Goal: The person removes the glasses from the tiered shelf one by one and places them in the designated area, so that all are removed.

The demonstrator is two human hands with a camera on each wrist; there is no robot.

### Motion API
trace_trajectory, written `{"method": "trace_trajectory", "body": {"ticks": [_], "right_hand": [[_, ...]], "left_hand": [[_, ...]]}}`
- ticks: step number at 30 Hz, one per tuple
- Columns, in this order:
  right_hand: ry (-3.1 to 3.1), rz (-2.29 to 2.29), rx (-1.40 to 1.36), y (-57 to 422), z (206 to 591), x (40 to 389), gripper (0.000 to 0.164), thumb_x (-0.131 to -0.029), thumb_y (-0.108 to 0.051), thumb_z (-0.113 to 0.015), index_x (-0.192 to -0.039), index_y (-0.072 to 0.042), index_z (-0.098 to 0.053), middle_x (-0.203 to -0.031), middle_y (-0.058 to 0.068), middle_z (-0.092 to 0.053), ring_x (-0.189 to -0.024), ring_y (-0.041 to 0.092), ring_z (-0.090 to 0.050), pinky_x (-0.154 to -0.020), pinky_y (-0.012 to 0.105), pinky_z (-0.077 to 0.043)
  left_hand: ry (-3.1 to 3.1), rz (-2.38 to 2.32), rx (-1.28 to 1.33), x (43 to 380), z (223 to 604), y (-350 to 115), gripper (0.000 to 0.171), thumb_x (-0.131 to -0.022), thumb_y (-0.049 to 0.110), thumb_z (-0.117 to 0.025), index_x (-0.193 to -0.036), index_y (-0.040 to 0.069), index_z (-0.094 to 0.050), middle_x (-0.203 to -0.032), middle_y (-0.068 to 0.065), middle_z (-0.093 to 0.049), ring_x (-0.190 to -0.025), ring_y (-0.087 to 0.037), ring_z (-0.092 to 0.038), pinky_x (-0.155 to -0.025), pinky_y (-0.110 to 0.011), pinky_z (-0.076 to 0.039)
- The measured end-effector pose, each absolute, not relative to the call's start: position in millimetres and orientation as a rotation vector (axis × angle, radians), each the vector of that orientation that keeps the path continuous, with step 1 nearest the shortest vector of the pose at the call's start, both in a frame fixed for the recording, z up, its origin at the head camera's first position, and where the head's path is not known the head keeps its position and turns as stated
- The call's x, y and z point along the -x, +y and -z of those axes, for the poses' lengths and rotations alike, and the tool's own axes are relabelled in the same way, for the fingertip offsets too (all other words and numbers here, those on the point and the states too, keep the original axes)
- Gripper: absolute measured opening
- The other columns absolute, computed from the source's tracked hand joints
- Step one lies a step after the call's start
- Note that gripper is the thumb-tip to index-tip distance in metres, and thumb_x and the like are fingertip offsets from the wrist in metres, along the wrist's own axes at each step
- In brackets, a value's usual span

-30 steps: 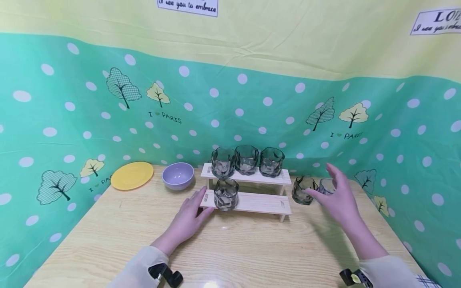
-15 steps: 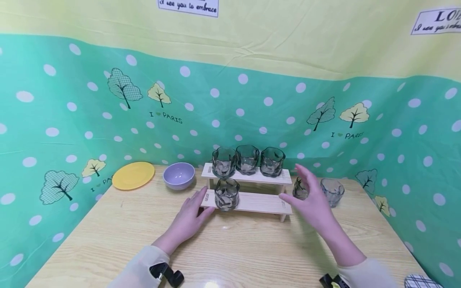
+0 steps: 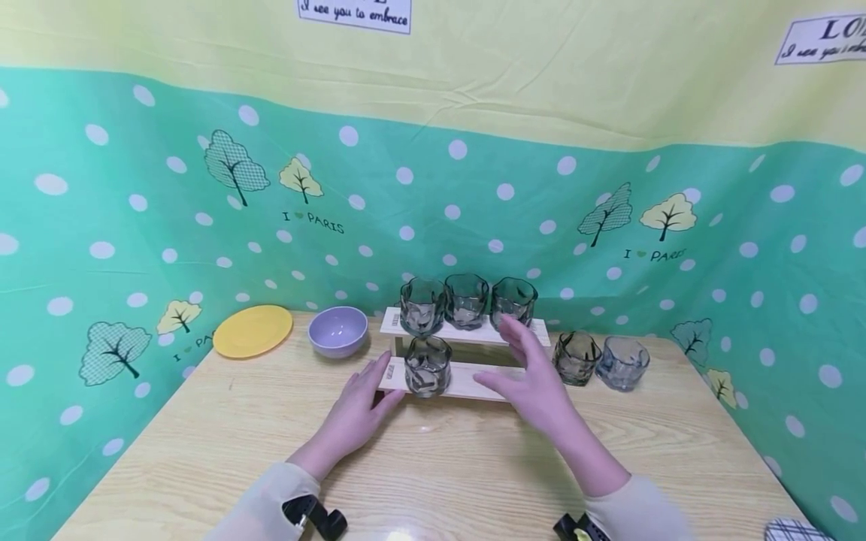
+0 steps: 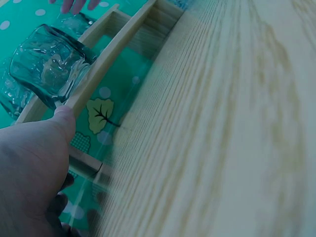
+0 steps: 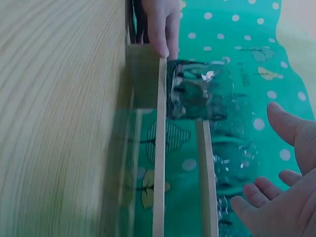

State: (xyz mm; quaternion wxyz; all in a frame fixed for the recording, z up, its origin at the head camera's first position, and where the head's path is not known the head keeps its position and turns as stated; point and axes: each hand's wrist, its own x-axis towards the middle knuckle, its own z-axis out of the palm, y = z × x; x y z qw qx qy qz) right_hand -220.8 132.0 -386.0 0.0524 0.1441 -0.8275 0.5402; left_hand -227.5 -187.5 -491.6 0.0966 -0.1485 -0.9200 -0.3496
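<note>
A two-step wooden shelf [image 3: 473, 379] stands on the table. My left hand [image 3: 352, 406] grips the left end of its lower step, with the thumb [image 4: 64, 116] at the front edge and fingers lower down. A smoky glass tumbler [image 3: 428, 367] sits on that step near this hand. Three matching tumblers line the upper step: a left one [image 3: 422, 306], a middle one [image 3: 466, 302] and a right one [image 3: 514, 299]. My right hand [image 3: 534, 391] holds nothing, thumb and fingers spread, over the right part of the lower step; its fingertips overlap the right upper tumbler in the head view.
Right of the shelf, a dark tumbler [image 3: 576, 359] and a clearer bluish glass [image 3: 622, 364] stand side by side on the table. A purple bowl [image 3: 338, 332] and a yellow plate [image 3: 253, 332] lie to the left. A patterned cloth hangs behind. A checked cloth [image 3: 794, 530] shows bottom right.
My right hand has moved left from over the two glasses on the table to in front of the shelf, uncovering them. The left hand has stayed at the shelf's left end.
</note>
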Motion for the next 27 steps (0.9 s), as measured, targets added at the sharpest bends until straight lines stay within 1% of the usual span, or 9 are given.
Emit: {"method": "trace_trajectory", "body": {"ticks": [4, 11, 13, 17, 22, 27], "right_hand": [[-2.506, -1.695, -0.481, 117.7, 388.6, 222.8, 0.106, -0.087, -0.022, -0.096, -0.173, -0.014, -0.034, -0.173, 0.011, -0.042, -0.158, 0.036, -0.041, -0.130, 0.055, -0.034], [-2.499, -1.788, -0.468, 100.1, 398.5, 225.7, 0.105, -0.087, -0.021, -0.096, -0.173, -0.019, -0.035, -0.172, 0.008, -0.043, -0.159, 0.033, -0.041, -0.130, 0.051, -0.034], [-2.491, -1.803, -0.477, 96.8, 400.7, 226.6, 0.106, -0.087, -0.021, -0.097, -0.173, -0.018, -0.035, -0.172, 0.008, -0.044, -0.159, 0.033, -0.041, -0.130, 0.052, -0.034], [-2.476, -1.822, -0.501, 89.2, 406.2, 229.8, 0.108, -0.085, -0.019, -0.098, -0.173, -0.016, -0.035, -0.170, 0.009, -0.046, -0.158, 0.032, -0.043, -0.130, 0.049, -0.034], [-2.464, -1.852, -0.520, 80.9, 414.7, 235.1, 0.108, -0.084, -0.016, -0.098, -0.173, -0.016, -0.036, -0.167, 0.011, -0.049, -0.156, 0.032, -0.045, -0.130, 0.046, -0.034], [-2.459, -1.888, -0.521, 75.6, 420.7, 237.6, 0.108, -0.084, -0.017, -0.098, -0.173, -0.015, -0.037, -0.165, 0.011, -0.051, -0.153, 0.035, -0.048, -0.129, 0.049, -0.037]], "left_hand": [[-2.736, 1.031, 0.434, 227.4, 489.8, -187.5, 0.081, -0.112, 0.042, -0.066, -0.174, 0.003, -0.030, -0.174, -0.022, -0.037, -0.161, -0.048, -0.033, -0.133, -0.066, -0.018], [-2.746, 1.035, 0.423, 227.9, 490.9, -187.5, 0.082, -0.112, 0.042, -0.067, -0.174, 0.004, -0.030, -0.174, -0.021, -0.037, -0.161, -0.046, -0.033, -0.133, -0.066, -0.018], [-2.742, 1.033, 0.424, 227.9, 490.6, -186.9, 0.081, -0.112, 0.042, -0.067, -0.174, 0.004, -0.030, -0.174, -0.021, -0.038, -0.161, -0.047, -0.033, -0.133, -0.066, -0.018], [-2.740, 1.033, 0.423, 228.0, 489.7, -186.5, 0.081, -0.112, 0.042, -0.067, -0.174, 0.005, -0.030, -0.174, -0.021, -0.038, -0.161, -0.047, -0.033, -0.133, -0.066, -0.017], [-2.749, 1.037, 0.415, 228.3, 491.4, -187.6, 0.081, -0.112, 0.041, -0.067, -0.174, 0.005, -0.030, -0.174, -0.022, -0.037, -0.161, -0.046, -0.032, -0.134, -0.065, -0.018], [-2.757, 1.042, 0.414, 228.7, 492.8, -187.8, 0.082, -0.112, 0.043, -0.067, -0.175, 0.006, -0.029, -0.175, -0.021, -0.036, -0.162, -0.045, -0.032, -0.134, -0.064, -0.017]]}}
